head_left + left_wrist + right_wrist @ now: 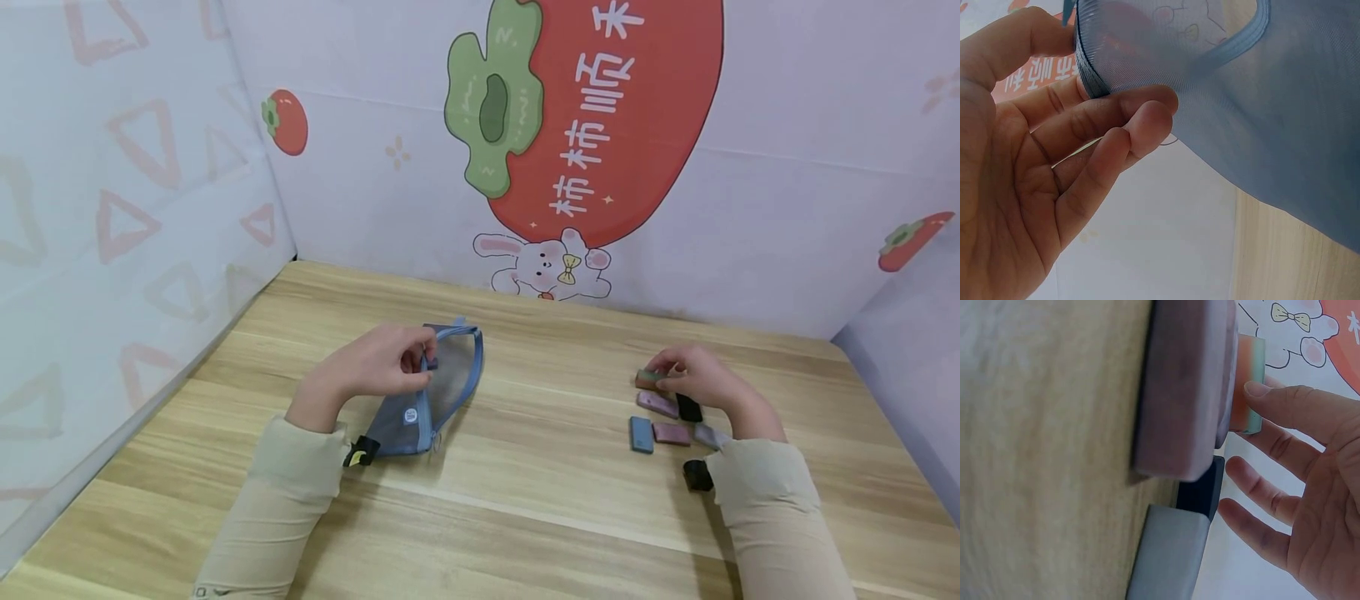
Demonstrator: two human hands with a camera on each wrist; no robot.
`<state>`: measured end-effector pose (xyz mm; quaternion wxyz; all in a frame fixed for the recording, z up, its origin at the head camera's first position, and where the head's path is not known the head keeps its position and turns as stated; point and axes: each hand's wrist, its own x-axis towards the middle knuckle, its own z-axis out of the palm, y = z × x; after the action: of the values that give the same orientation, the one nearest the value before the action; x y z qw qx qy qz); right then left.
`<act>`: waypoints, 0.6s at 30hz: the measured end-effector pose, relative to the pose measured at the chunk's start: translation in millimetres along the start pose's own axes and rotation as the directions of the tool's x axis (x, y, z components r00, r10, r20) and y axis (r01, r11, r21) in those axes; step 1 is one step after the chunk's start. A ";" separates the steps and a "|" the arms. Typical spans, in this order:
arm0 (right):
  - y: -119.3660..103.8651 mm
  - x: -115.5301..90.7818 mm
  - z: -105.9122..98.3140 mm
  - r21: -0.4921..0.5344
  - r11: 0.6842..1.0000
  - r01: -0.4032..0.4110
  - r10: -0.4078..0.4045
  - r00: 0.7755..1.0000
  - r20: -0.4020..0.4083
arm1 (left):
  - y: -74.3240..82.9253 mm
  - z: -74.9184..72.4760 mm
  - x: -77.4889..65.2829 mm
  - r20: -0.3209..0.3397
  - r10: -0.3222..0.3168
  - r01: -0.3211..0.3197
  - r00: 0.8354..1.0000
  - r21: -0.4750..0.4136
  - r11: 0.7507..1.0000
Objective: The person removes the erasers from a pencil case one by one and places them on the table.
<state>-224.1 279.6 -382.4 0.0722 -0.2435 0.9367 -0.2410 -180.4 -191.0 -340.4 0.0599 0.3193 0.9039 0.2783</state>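
Observation:
My left hand (378, 362) pinches the zipped edge of a blue-grey mesh pouch (392, 425), whose mouth gapes to the right. The sheer mesh (1297, 125) hangs from the fingers in the left wrist view. A small dark purple patch shows by those fingertips in the head view. Over on the right, my right hand (701, 379) holds a small orange block with a green top (1244, 381) between thumb and fingers. That block is at the far end of a group of blocks, right beside a lilac one (657, 404).
Near the right hand lie a blue block (641, 434), a pink block (671, 433), a black block (688, 408) and a pale grey one (708, 436). A printed wall sheet (360, 200) stands behind the wooden table (540, 492), with another on the left.

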 end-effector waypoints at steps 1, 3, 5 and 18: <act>0.2 -0.2 0.1 0.002 1.000 -0.005 0.005 1.000 0.003 | 0.3 0.0 0.2 0.000 -0.003 0.003 1.000 -0.001 1.000; 1.0 -0.6 0.2 0.009 1.000 -0.015 0.015 1.000 0.010 | 0.5 -0.1 0.4 0.001 0.001 -0.001 1.000 0.001 1.000; 1.7 -0.9 -0.1 0.013 1.000 -0.020 0.020 1.000 0.014 | 0.9 -0.5 0.5 0.002 0.000 0.000 1.000 0.000 1.000; 1.0 -5.8 -2.3 0.019 0.999 -0.039 0.039 0.999 0.021 | 0.7 0.1 0.5 -0.004 0.022 -0.022 1.000 0.001 1.000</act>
<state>-220.0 284.1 -380.8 0.0887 -0.2270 0.9380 -0.2464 -180.3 -190.2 -340.0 0.0548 0.3287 0.9006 0.2792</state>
